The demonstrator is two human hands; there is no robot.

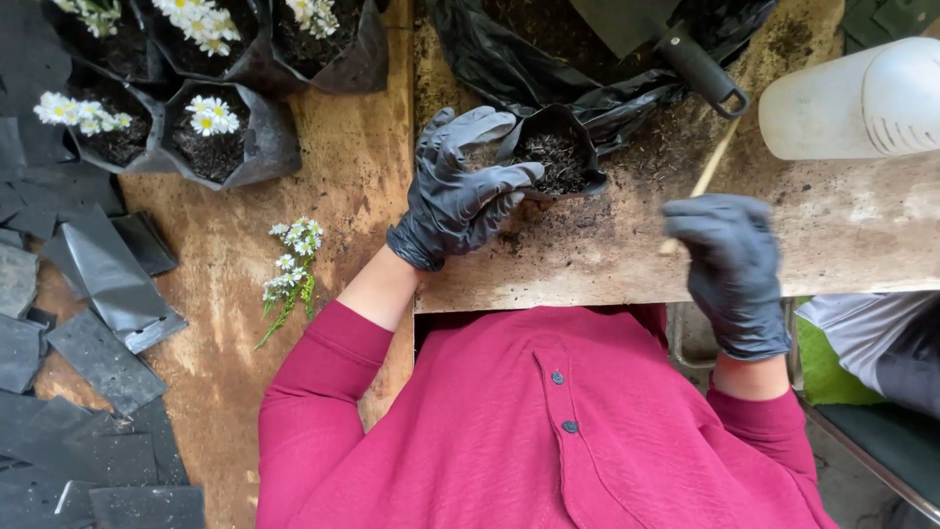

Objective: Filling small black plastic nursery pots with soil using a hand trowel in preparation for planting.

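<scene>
The left hand (460, 186), in a black glove, is gripping a small black grow bag (553, 157) by its near rim, fingers curled over the edge and the thumb pressing the side; the bag is standing upright on the desk (842, 235), filled with dark soil, and is lying just ahead of the left hand and well to the left of the right one. The right hand (729, 269), also gloved in black, is closing around a thin wooden stick (713, 167); the stick is slanting up and away from the fist, its far end reaching toward a black handle (700, 69) that is lying on a larger black plastic bag (548, 69) holding soil. Loose soil is scattering over the desk around the small bag; a white plastic container (862, 98) is lying on its side at the right. On the floor to the left, a loose sprig of white daisies (292, 269) is lying alone; beyond it, filled bags with daisies (211, 132) are standing together, and flat empty bags (108, 284) are lying in a heap; the person is wearing a red long-sleeved top (509, 431).
</scene>
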